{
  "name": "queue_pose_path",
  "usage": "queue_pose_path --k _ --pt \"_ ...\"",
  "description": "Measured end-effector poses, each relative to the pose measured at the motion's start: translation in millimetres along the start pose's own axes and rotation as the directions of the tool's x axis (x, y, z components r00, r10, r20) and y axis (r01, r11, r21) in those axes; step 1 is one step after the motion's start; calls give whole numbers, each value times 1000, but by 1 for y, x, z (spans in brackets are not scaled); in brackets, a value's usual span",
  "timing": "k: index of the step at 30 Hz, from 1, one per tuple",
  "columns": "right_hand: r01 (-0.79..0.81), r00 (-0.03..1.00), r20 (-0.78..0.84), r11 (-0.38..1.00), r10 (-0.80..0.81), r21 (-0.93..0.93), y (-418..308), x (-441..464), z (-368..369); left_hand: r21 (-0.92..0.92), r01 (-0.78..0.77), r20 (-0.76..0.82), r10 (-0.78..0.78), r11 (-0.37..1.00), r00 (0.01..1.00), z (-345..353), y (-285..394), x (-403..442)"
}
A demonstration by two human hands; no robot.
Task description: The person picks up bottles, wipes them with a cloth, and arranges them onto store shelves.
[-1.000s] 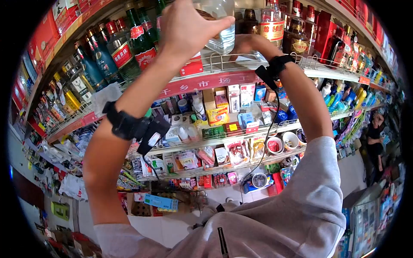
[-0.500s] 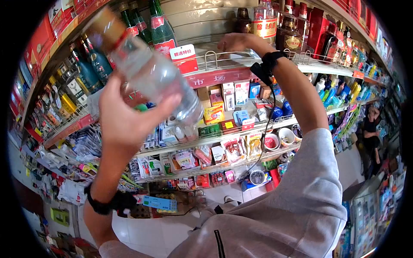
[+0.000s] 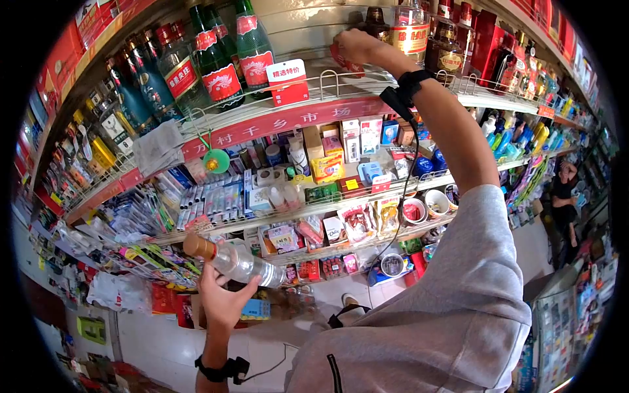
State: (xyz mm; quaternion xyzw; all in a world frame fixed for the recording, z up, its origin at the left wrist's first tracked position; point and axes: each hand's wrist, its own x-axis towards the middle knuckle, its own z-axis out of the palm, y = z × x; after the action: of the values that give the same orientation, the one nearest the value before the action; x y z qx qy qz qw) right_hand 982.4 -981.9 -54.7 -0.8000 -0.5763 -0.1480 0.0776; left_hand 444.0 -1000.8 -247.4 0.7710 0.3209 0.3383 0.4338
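My left hand (image 3: 226, 298) is wrapped round a clear glass bottle (image 3: 246, 263) with a gold-brown cap, tilted in front of the lower shelves. On the top shelf, my right hand (image 3: 360, 49) has its fingers round a small red item (image 3: 346, 60), partly hidden by the hand. A dark brown bottle (image 3: 377, 25) and a clear bottle with a red and yellow label (image 3: 411, 38) stand just right of that hand. Left of it, a red and white price sign (image 3: 287, 82) stands by green bottles (image 3: 254, 49) with red labels.
A wire rail (image 3: 331, 82) runs along the top shelf's front edge. Lower shelves hold boxes, packets and white cups (image 3: 436, 202). A hanging cable crosses them beside my right arm. Another person (image 3: 564, 200) sits at the far right.
My left hand has carried the clear bottle from the top shelf down and left. My right hand has stayed at the top shelf, where a red item now shows in its fingers.
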Motion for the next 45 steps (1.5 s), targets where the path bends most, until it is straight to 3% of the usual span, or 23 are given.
queue_pose_path --k 2,3,5,8,14,17,20,25,27,32,36,40,43,44,45 --pt "56 967 -236 987 -91 -153 6 -5 -3 15 6 -21 -6 1000 1000 -2 -24 -11" --pt "57 967 -235 985 -95 -160 6 -9 -4 99 6 -43 -1 995 999 -4 -35 -18" --pt "180 907 -410 968 -93 178 7 -18 -3 210 28 -85 -11 977 996 -6 -35 -24" --pt "290 865 -490 904 -107 315 9 -27 1 139 29 -170 -5 990 985 -4 -66 -35" --pt "287 831 -556 846 13 449 1 -43 -5 95 118 -193 -98 988 976 -5 -89 -44" --pt "384 710 -696 773 102 505 -17 -52 -13 69 150 -180 -136 986 974 -3 -89 -47" --pt "420 697 -691 671 192 610 -30 -64 -18 105 131 -185 -110 986 977 0 -105 -51" --pt "401 717 -654 625 240 670 -78 -100 -24 142 116 -131 -97 983 987 2 -103 -57" --pt "445 714 -655 562 247 698 -96 -113 -21 -3 121 -138 -120 993 983 4 -115 -61" --pt "444 756 -619 527 215 725 -130 -131 5 -102 179 -163 -194 979 967 6 -139 -74" --pt "403 830 -523 442 192 801 -160 -142 40 -58 235 -163 -241 970 957 2 -156 -89" --pt "330 882 -424 371 205 868 -188 -149 77 111 126 -264 -93 986 960 2 -194 -116" --pt "302 923 -354 285 152 910 -204 -156 113 -217 356 -215 -400 909 891 1 -204 -133" --pt "262 935 -316 291 159 920 -213 -160 129 -87 341 -256 -352 936 900 -1 -196 -136" --pt "212 959 -258 305 118 928 -215 -165 148 -129 306 -253 -329 943 910 -1 -189 -140"
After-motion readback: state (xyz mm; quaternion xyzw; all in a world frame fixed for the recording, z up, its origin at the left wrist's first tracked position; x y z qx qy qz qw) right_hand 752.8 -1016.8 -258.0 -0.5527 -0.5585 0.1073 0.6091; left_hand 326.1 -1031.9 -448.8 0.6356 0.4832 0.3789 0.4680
